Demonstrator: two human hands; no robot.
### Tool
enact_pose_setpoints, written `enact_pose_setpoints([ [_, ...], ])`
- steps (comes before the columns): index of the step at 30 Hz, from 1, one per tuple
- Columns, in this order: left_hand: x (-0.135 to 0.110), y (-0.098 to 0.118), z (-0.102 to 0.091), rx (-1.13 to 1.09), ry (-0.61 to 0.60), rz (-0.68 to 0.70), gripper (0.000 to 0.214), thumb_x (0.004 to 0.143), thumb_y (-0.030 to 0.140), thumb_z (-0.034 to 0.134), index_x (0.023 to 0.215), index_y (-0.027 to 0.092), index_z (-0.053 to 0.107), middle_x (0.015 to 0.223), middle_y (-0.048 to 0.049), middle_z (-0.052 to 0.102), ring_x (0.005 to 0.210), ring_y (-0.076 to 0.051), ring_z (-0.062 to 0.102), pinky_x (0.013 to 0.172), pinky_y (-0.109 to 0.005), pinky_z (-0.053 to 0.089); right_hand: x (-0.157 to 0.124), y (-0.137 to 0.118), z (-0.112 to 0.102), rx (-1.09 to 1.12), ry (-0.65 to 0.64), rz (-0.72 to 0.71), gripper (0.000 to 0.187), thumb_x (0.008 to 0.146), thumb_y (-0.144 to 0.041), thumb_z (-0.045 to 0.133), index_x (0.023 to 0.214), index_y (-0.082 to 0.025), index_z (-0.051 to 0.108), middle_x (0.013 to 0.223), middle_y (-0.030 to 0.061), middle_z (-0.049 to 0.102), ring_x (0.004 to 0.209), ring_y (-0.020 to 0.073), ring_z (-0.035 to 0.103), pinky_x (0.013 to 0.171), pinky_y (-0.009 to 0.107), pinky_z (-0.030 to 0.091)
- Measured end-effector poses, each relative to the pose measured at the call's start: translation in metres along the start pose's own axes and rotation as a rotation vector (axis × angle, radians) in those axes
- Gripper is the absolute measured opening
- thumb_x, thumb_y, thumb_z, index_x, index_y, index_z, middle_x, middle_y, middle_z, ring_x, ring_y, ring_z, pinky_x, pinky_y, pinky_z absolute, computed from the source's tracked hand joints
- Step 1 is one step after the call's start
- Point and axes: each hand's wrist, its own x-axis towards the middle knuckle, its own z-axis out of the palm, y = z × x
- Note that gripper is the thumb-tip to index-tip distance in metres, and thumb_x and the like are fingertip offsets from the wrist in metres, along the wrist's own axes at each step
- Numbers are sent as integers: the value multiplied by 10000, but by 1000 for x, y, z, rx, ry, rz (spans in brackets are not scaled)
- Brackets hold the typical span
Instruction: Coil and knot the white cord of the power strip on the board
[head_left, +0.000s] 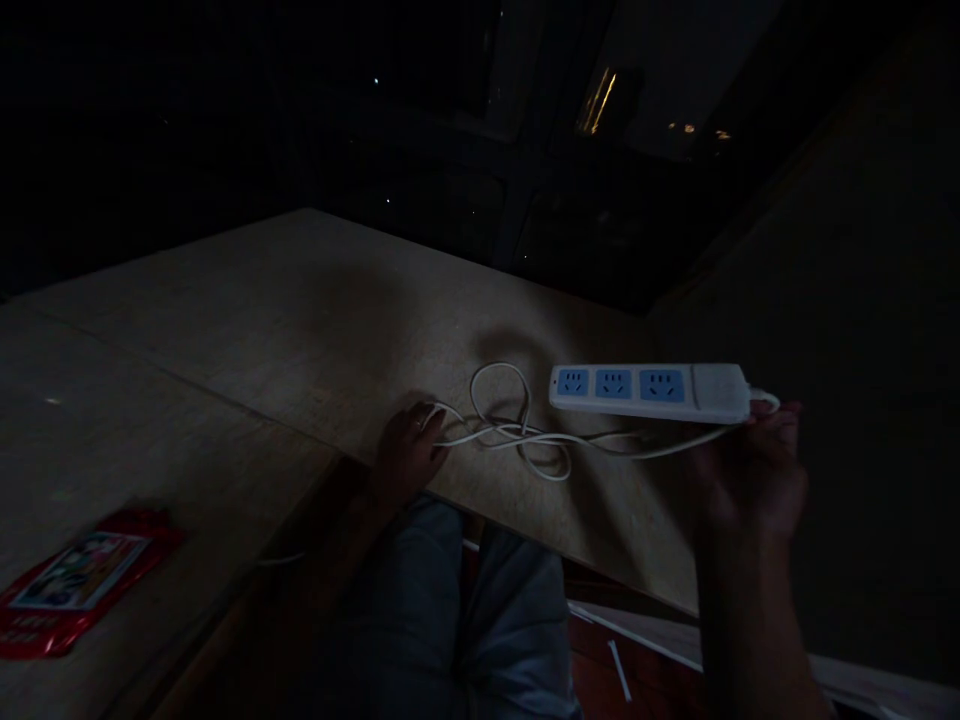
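A white power strip with three blue socket panels is held up at the right, its long side toward me. My right hand is closed around its cord end, where the cable leaves the housing. The strip's white cable runs left in a loose tangle of loops above the stone ledge. My left hand is closed on the cable at the other side of the tangle, with a ring on one finger. The plug is not visible.
A red shiny packet with a picture lies on the stone ledge at the left. Dark windows stand behind the ledge, and a wall rises at the right. My legs are below the ledge's front edge.
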Motion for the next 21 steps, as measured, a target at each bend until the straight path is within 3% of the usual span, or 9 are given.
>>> enact_pose_setpoints([
  [3,13,-10,-7,-96,-72,-55,262,884,355,554,1056,214,691,1078,-111,723,953,-251,678,870,-353,488,11,-14,1,41,52,17,381,827,79,445,805,-237,655,779,-33,639,703,86,645,623,198,604],
  [7,25,-16,-11,-329,39,-236,296,899,441,520,786,203,656,749,-54,708,702,-187,654,679,-274,462,26,-24,6,32,40,20,434,859,78,397,740,-248,658,743,-28,634,662,82,638,635,188,596],
  [11,46,-15,-6,-921,231,-644,314,849,400,603,632,180,554,509,32,531,441,-89,485,445,-187,343,32,-22,10,-7,3,25,409,912,10,410,704,-249,649,718,-20,619,608,81,614,611,205,588],
  [13,58,-18,-5,-1331,230,-906,251,840,295,617,643,160,540,483,62,465,350,-43,366,354,-154,235,33,-18,10,-19,-24,19,358,910,-20,449,700,-243,635,716,-18,614,593,89,605,581,225,584],
  [15,67,-24,-6,-1636,147,-1063,227,864,193,561,646,144,519,467,79,411,305,-15,280,312,-137,153,34,-12,9,-31,-63,8,309,898,-36,485,710,-243,617,740,-21,618,615,95,609,583,234,584],
  [17,70,-32,-8,-1763,68,-1080,271,902,140,476,632,136,500,445,91,355,291,-6,247,303,-126,153,34,-7,7,-48,-81,-5,274,899,-57,497,726,-242,604,763,-28,614,633,91,610,600,224,581],
  [21,68,-42,-8,-1874,56,-1039,312,942,153,419,645,130,512,430,102,312,289,-9,264,300,-120,177,32,-3,4,-59,-75,0,266,892,-45,479,730,-221,595,760,-34,588,608,65,592,620,174,559],
])
